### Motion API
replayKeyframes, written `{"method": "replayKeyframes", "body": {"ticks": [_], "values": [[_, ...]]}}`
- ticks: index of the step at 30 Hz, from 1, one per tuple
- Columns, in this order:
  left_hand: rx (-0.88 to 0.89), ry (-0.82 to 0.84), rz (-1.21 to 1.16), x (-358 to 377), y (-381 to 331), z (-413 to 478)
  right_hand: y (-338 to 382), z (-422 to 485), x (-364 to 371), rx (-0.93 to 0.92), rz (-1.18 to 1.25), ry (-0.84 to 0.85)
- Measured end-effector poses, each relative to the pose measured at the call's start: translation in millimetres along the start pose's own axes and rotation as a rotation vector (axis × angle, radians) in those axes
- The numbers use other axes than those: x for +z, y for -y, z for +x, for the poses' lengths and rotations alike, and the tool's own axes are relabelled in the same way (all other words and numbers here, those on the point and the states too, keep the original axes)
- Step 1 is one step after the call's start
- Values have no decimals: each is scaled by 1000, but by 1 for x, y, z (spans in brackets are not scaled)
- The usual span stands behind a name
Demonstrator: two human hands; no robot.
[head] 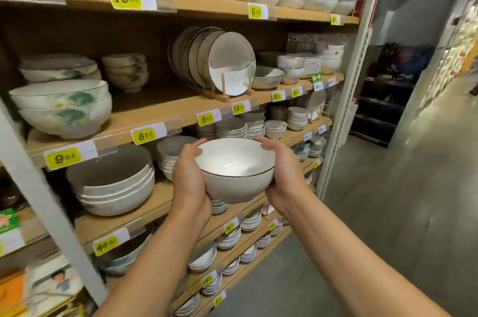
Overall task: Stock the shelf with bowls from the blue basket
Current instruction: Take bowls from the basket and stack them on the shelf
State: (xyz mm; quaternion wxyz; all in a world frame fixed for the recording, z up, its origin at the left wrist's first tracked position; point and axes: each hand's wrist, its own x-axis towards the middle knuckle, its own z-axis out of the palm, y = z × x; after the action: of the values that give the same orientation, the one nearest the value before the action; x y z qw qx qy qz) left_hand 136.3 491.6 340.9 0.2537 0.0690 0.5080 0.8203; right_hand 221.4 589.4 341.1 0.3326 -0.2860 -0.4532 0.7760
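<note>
The bowl (pixel 234 169) is round and deep. It is white inside and pale grey-white outside, with a thin dark line along the rim. The glazed interior shows a few bright reflections. It is held upright, with the opening tipped slightly toward the camera.

Both hands hold the bowl. The left hand (pixel 187 177) cups its left wall, with the thumb over the rim. The right hand (pixel 283 171) cups the right wall, also with the thumb on the rim. The bowl is in the air in front of the shelf (pixel 155 107), below the yellow price tag (pixel 144 134) that reads 8.98. It sits level with the board that carries a stack of big grey bowls (pixel 113 184), to the right of that stack. The view does not show whether the bowl is over the board or in front of its edge.

The hands cover the foot of the bowl and most of its lower wall. The fingers run behind or under it and cannot be seen.

One board higher, plates (pixel 222 60) stand on edge in a wooden rack (pixel 223 92).

The small tags toward the right end of the boards are too small to read. The top-left corner, the boxes at bottom left and the far aisle are blurred. The picture edges cut off the top row of bowls and the lowest boards.
</note>
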Motion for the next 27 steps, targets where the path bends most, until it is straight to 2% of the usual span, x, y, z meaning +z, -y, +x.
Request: {"method": "replayKeyframes", "body": {"ticks": [9,17,21,27], "values": [[135,-46,22,39,-33,95,42,120,45,22,19,123],[265,-204,79,43,-63,168,47,203,100,66,12,251],[343,-308,119,38,-78,205,40,248,133,88,-6,377],[269,-421,80,22,-97,245,24,304,184,209,-39,521]]}}
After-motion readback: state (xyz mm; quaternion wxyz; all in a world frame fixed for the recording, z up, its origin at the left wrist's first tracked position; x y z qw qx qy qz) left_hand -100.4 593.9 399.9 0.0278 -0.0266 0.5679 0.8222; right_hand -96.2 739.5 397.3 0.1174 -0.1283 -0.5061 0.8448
